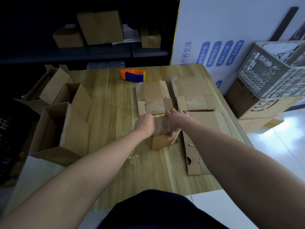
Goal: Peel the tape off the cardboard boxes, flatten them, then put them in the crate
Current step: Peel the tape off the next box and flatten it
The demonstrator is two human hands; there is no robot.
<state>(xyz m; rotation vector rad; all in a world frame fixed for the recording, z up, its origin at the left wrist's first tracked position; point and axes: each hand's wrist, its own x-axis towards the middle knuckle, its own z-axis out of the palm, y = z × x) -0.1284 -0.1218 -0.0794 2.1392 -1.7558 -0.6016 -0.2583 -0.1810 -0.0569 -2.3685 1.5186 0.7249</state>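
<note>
both hands work a small cardboard box (160, 134) standing near the middle of the wooden table (107, 103). the left hand (145, 124) is closed in a fist against the box's left top edge; the right hand (177, 123) grips its right side, thumb on the front face. flattened boxes (175, 96) lie just behind. the grey crate (270, 70) sits on cartons, right of the table.

Matt brown cardboard box (160, 129), smooth grained wood table (112, 103)
</note>
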